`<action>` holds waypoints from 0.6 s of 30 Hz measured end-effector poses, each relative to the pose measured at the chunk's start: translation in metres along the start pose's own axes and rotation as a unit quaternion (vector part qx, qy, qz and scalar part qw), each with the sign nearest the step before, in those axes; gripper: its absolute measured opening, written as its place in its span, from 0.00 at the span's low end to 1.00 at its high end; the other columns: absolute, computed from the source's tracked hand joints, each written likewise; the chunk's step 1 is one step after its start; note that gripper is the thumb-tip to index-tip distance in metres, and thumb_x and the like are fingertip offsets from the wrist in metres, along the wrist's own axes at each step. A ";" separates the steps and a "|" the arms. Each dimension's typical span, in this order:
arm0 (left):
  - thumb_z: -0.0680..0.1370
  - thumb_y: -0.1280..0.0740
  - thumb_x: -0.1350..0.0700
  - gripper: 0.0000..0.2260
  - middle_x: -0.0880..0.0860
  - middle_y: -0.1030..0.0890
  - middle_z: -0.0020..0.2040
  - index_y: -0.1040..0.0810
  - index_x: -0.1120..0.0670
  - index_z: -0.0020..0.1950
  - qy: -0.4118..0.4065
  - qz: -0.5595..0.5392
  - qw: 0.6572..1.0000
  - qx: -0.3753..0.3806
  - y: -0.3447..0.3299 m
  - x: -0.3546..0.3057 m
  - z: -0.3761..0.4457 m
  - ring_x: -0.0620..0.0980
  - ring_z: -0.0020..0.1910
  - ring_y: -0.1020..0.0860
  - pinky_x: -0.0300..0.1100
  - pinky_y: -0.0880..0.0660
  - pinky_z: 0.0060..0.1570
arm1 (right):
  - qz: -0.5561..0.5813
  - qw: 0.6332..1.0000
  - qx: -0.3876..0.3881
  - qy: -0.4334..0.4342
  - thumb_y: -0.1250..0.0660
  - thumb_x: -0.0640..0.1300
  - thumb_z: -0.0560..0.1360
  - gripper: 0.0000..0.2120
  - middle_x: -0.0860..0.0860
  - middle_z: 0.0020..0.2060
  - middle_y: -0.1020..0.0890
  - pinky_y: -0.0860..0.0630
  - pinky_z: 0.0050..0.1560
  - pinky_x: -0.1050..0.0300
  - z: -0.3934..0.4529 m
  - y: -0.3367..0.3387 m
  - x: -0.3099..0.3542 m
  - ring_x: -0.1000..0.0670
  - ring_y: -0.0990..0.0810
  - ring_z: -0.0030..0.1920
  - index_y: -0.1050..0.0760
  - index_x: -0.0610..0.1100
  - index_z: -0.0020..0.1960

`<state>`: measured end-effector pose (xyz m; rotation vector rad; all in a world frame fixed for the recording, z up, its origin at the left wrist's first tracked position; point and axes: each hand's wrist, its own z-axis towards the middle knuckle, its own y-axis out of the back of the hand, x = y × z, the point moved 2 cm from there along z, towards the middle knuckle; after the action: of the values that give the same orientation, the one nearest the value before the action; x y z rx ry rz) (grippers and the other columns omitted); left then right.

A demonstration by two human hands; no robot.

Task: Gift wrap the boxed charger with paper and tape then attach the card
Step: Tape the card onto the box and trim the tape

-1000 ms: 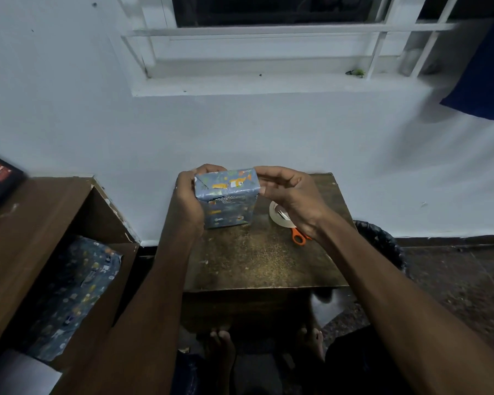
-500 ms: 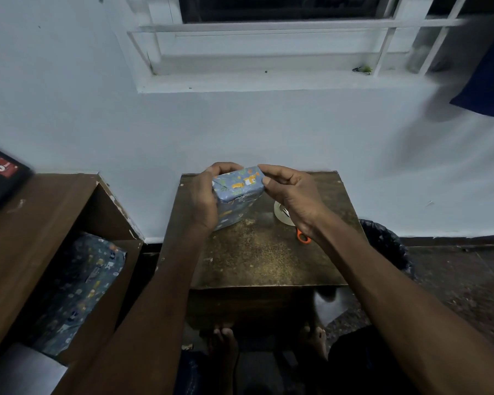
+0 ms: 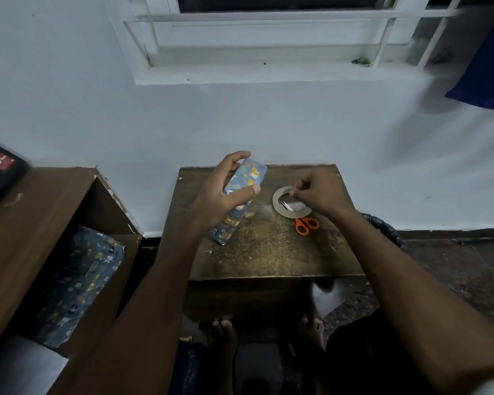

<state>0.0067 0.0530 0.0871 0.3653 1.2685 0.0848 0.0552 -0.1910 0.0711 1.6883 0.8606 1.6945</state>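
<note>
Gripping a wrapped box [image 3: 241, 195] in blue paper printed with small orange and white cartoon figures, the left hand [image 3: 220, 195] tilts it above the wooden table [image 3: 268, 252]. The right hand [image 3: 320, 192], fingers curled, reaches the tape roll [image 3: 290, 202]; its grip is unclear.

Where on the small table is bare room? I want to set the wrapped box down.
The table is bare along its near edge, below the wrapped box and scissors. It is crowded at the far right, where the right hand is over the tape roll.
</note>
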 end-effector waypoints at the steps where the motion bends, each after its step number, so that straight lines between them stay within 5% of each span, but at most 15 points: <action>1: 0.77 0.28 0.50 0.28 0.49 0.23 0.64 0.29 0.48 0.77 -0.001 0.004 1.000 -0.003 0.000 0.001 -0.001 0.42 0.62 0.21 0.36 0.23 0.56 | -0.047 0.998 0.027 -0.018 0.22 0.44 0.72 0.08 0.50 0.32 0.16 0.30 0.33 0.59 0.000 -0.004 -0.004 0.50 0.17 0.39 0.17 0.46 0.34; 8: 0.80 0.34 0.51 0.27 0.51 0.23 0.65 0.32 0.48 0.80 -0.018 0.021 0.999 -0.036 0.001 0.006 -0.003 0.40 0.61 0.22 0.33 0.24 0.56 | -0.176 0.978 0.066 -0.091 0.27 0.45 0.67 0.11 0.47 0.32 0.22 0.32 0.32 0.58 -0.008 0.005 0.000 0.45 0.22 0.36 0.27 0.43 0.32; 12: 0.81 0.38 0.50 0.27 0.52 0.24 0.69 0.32 0.49 0.81 -0.059 0.075 0.994 -0.053 0.003 0.014 -0.004 0.49 0.65 0.22 0.46 0.23 0.65 | -0.214 0.966 0.109 -0.091 0.25 0.47 0.69 0.12 0.49 0.36 0.22 0.26 0.40 0.55 -0.021 -0.008 0.003 0.45 0.22 0.40 0.28 0.44 0.36; 18: 0.82 0.43 0.50 0.24 0.54 0.25 0.68 0.28 0.51 0.79 -0.094 0.124 0.986 -0.052 0.003 0.011 -0.009 0.50 0.67 0.24 0.44 0.28 0.68 | -0.271 0.961 0.043 -0.035 0.31 0.42 0.77 0.11 0.42 0.55 0.17 0.22 0.50 0.49 -0.035 -0.024 0.015 0.39 0.17 0.57 0.20 0.40 0.59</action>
<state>0.0020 0.0609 0.0758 0.4303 1.0240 0.3203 0.0191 -0.1655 0.0626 1.3822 1.2413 1.2321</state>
